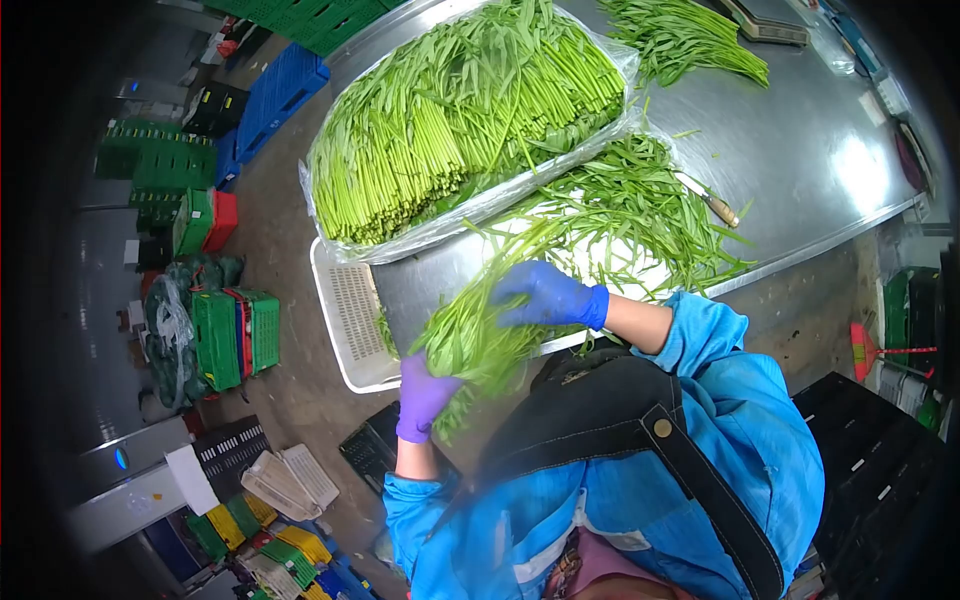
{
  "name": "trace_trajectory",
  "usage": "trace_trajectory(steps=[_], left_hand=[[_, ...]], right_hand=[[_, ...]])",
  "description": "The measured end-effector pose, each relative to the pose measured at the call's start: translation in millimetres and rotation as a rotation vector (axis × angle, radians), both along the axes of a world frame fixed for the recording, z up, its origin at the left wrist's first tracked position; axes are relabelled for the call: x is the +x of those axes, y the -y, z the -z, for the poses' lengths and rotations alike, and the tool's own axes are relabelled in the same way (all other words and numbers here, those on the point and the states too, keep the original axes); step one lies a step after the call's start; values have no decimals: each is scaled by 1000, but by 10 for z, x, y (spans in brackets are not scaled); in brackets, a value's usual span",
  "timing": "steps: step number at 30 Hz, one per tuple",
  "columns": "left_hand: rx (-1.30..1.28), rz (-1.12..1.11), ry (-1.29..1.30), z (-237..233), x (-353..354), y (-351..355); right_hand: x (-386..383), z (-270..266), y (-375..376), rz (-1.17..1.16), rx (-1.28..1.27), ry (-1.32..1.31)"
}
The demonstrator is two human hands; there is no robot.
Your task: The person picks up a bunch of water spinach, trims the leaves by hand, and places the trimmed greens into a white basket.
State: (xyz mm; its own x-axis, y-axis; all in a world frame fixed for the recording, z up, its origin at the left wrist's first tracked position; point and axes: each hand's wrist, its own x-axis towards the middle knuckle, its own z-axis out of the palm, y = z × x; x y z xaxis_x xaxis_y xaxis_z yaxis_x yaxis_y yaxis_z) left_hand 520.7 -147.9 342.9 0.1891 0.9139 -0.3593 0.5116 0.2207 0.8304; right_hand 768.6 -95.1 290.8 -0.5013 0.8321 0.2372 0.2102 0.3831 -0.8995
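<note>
My left hand (428, 396), in a purple glove, is closed around one end of a loose bunch of water spinach (470, 325), blurred by motion. My right hand (550, 298), in a blue glove, curls its fingers over the upper part of the same bunch. Beyond my hands, cut water spinach (640, 210) lies scattered over a white surface on the metal table (800, 130). A knife (722, 208) with a wooden handle rests beside this pile. Farther back stands a plastic-lined container (470, 215) packed with water spinach, its stems lined up.
A white perforated basket (345, 340) stands at the table's left end. Another bundle of greens (690, 40) lies at the back, near a scale (770, 25). Green crates (215, 340) and a blue pallet (280, 95) are on the floor at left. Black crates (860, 450) sit at right.
</note>
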Motion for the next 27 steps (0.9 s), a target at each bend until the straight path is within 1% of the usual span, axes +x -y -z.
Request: trace_trajectory(steps=[2,3,5,6,8,11,13,14,15,17,19,20,21,23,24,25,26,27], left_hand=[[-13,2,4,38,-21,11],[-27,6,8,47,-27,21],[-34,0,8,53,-33,33],[-34,3,14,73,-38,39],[-36,8,22,102,-43,50],[5,55,-47,83,-43,42],[-16,-37,54,-8,-27,42],[1,-39,95,16,-61,52],[2,-41,95,26,-75,62],[15,-24,46,34,-97,77],[27,-57,63,61,-129,92],[33,-86,82,71,-132,101],[33,-86,83,65,-121,107],[16,-88,125,37,-91,101],[15,-84,125,33,-80,92],[25,-48,75,28,-69,90],[35,-12,25,24,-63,90],[35,-8,24,42,-61,91]], right_hand=[[-52,-35,11,-12,-12,-113],[-68,-40,14,-14,-13,-113],[-85,-72,13,-85,-365,-260],[-92,-36,14,-86,-365,-260],[-87,69,11,-168,-489,-359],[4,141,-40,-159,-527,-389],[190,299,-138,-112,-686,-595],[312,265,-141,-133,-864,-791],[367,375,-109,-74,-972,-921],[549,643,-128,-27,-974,-931],[783,618,-146,7,-919,-752],[874,826,-188,145,-824,-395],[846,896,-166,145,-824,-394],[805,983,-57,357,296,371],[655,744,-39,236,114,109],[512,357,41,160,-173,150],[383,135,67,175,-165,226],[246,29,96,179,-165,225]])
